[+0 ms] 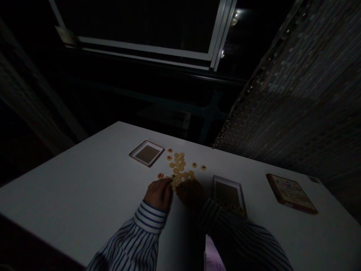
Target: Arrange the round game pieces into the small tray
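Note:
Round pale Chinese chess pieces (179, 175) lie in a loose cluster on the white table. Some show red characters, like the piece (160, 175) just beyond my left hand; others show black ones, and many look blank on top. At the near left edge of the cluster, my left hand (159, 194) rests with its fingers curled in; what is under them is hidden. My right hand (192, 192), in deep shadow, bends over the near right pieces with its fingers touching or close to them. Whatever it grips cannot be made out.
A shallow open box half (150, 164) sits at the far left of the pieces. Another open tray (241, 188), partly behind my right forearm, has several pieces along its near side. Farther right lies a flat box with a printed picture (293, 192). A bead curtain (282, 113) hangs beyond the table's right side.

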### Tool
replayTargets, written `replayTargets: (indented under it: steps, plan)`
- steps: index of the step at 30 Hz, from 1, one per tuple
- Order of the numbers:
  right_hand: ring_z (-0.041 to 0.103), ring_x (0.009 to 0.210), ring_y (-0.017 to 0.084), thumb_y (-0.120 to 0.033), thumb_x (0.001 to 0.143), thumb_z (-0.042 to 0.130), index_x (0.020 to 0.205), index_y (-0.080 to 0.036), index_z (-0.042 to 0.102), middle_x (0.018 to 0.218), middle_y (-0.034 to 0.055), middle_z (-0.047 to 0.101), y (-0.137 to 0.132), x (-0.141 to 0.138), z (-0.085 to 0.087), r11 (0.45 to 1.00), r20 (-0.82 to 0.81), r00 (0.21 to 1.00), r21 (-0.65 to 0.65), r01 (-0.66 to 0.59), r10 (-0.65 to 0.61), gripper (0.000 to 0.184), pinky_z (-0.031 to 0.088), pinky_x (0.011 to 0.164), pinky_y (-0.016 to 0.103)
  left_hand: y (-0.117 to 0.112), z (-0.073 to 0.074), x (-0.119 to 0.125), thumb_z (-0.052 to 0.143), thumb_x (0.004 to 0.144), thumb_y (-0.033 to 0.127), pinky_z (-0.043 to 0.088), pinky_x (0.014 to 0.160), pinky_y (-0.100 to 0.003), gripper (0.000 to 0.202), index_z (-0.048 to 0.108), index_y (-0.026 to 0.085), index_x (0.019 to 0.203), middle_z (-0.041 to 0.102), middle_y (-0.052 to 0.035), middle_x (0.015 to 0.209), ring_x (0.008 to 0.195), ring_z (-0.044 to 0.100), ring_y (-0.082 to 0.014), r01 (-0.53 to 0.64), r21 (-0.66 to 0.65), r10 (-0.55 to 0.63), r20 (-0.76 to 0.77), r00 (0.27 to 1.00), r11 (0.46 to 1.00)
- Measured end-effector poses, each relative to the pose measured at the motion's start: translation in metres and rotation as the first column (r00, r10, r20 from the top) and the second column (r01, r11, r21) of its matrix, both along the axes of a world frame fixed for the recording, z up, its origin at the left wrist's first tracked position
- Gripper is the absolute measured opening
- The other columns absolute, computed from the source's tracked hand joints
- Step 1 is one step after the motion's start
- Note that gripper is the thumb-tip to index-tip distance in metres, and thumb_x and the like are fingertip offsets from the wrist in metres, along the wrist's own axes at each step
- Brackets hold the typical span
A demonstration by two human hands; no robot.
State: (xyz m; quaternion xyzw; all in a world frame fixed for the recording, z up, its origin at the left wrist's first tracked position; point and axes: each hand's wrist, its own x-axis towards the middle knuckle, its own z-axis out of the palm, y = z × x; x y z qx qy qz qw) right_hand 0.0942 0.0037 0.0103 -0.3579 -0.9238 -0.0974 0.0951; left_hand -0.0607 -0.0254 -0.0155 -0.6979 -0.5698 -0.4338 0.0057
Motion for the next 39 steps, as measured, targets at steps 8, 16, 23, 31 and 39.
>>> replayTargets:
  steps: [8,16,23,31,39]
  plan:
    - [0.057,0.078,0.018,-0.021,0.082,0.041,0.081,-0.018,0.061,0.08,0.0068,0.064,-0.001,-0.001,0.012,0.993,0.021,0.999,-0.112,0.044,-0.042,0.021,0.039,0.07,0.032,0.0,-0.001,0.001,0.04,0.079,0.026,0.045,0.076,-0.037,0.026,0.056,0.017,0.097,0.064,-0.0073,0.093,0.084,0.057,-0.0203,-0.007,-0.014,0.007,0.013,1.0,1.0]
    - [0.061,0.072,0.014,-0.028,0.08,0.044,0.083,-0.02,0.065,0.082,0.0049,0.068,0.009,0.002,0.023,0.939,-0.16,0.98,-0.337,0.061,-0.121,0.023,0.044,0.064,0.023,-0.003,0.007,0.004,0.04,0.077,0.021,0.044,0.08,-0.037,0.028,0.055,0.018,0.1,0.063,-0.0074,0.095,0.089,0.056,-0.0191,0.059,-0.017,-0.058,0.036,0.998,0.998]
    - [0.062,0.069,0.014,-0.03,0.074,0.053,0.083,-0.02,0.067,0.077,0.0026,0.068,0.015,0.01,0.019,0.769,-0.498,0.818,-0.63,-0.112,-0.288,0.019,0.047,0.063,0.024,-0.004,0.006,0.009,0.048,0.074,0.024,0.046,0.079,-0.035,0.03,0.053,0.016,0.103,0.063,-0.0084,0.095,0.089,0.057,-0.019,0.116,0.028,-0.117,0.045,0.992,0.993]
    - [0.054,0.055,0.011,-0.035,0.07,0.057,0.073,-0.013,0.067,0.06,0.0019,0.062,0.022,0.012,0.009,0.559,-0.608,0.661,-0.762,-0.327,-0.441,0.024,0.043,0.053,0.022,-0.006,0.009,0.011,0.049,0.077,0.028,0.048,0.075,-0.032,0.029,0.053,0.016,0.103,0.064,-0.0084,0.092,0.085,0.059,-0.018,0.095,0.053,-0.097,0.03,0.995,0.994]
    - [0.05,0.052,0.009,-0.039,0.069,0.057,0.068,-0.013,0.066,0.055,0.0009,0.058,0.017,0.01,0.016,0.518,-0.615,0.612,-0.776,-0.359,-0.498,0.028,0.041,0.051,0.021,-0.008,0.017,0.012,0.045,0.08,0.031,0.048,0.069,-0.03,0.024,0.057,0.018,0.095,0.066,-0.0068,0.085,0.077,0.06,-0.0163,0.108,0.051,-0.108,-0.003,0.994,0.993]
